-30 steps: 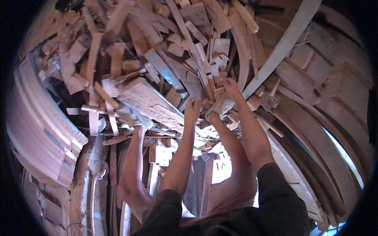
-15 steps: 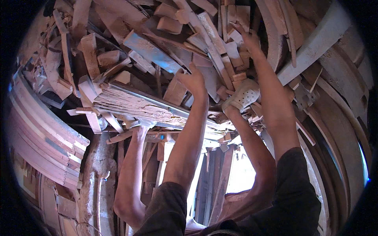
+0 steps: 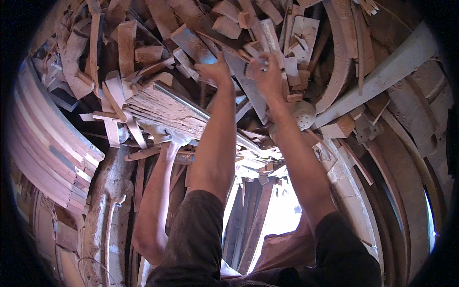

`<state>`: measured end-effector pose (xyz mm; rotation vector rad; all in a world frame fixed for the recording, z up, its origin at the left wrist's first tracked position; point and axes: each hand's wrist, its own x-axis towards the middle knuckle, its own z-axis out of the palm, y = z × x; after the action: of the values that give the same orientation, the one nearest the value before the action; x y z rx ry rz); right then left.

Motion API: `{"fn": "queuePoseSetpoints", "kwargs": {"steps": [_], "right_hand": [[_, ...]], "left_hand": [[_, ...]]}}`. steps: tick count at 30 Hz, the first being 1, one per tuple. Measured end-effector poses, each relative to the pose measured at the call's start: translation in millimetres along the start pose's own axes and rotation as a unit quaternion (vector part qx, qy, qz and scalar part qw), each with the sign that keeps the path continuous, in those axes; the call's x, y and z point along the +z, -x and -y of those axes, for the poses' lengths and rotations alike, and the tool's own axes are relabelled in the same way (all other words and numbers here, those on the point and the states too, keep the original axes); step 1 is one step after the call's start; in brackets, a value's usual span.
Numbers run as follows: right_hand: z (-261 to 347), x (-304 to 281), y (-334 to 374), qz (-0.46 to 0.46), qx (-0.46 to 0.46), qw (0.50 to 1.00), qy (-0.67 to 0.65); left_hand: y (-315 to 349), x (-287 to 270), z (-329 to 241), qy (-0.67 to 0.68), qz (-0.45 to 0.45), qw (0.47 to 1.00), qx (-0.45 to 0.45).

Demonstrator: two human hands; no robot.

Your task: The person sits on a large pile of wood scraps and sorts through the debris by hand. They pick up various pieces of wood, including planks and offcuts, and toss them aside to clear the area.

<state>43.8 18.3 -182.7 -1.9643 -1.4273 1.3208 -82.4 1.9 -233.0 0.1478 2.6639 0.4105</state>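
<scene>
My left hand [image 3: 216, 73] is closed at the near end of a short wooden board [image 3: 190, 42] with a bluish patch of light on it. Just to its right, my right hand [image 3: 268, 76] has its fingers curled round a small pale wood piece [image 3: 258, 59], largely hidden by the fingers. Under both hands lies a heap of loose wood offcuts. A long flat wooden strip [image 3: 249, 91] slants between my forearms.
A thick, rough-faced timber [image 3: 165, 111] lies nearer me, left of centre. Stacked curved boards [image 3: 52, 138] stand at the left. A long pale plank [image 3: 377, 79] slants at the right, beside curved wooden pieces [image 3: 340, 57]. My feet, in pale perforated clogs [image 3: 304, 115], rest among the scraps.
My right hand has come left and nearer from the small blocks and is now close to my left hand. The left hand stays at the board's end. The whole view has shifted somewhat.
</scene>
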Motion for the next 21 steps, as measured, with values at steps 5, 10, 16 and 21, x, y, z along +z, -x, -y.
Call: {"fn": "queuePoseSetpoints", "kwargs": {"steps": [5,10,16,21], "right_hand": [[-1.7,-13.5,26.0,0.044,0.061,0.997,-0.013],[-46.3,-64.3,35.9,0.057,0.074,0.993,0.074],[-0.5,-115.9,50.3,0.144,0.05,0.984,0.09],[59.9,-115.0,67.2,0.242,-0.123,0.94,0.205]], "left_hand": [[-5.9,-3.1,1.6,0.014,0.023,1.0,0.006],[35.7,-23.1,-10.1,0.03,0.031,0.999,0.033],[79.4,-68.6,-10.9,0.223,0.067,0.954,0.188],[91.8,-129.6,-58.2,0.294,0.074,0.899,0.317]]}}
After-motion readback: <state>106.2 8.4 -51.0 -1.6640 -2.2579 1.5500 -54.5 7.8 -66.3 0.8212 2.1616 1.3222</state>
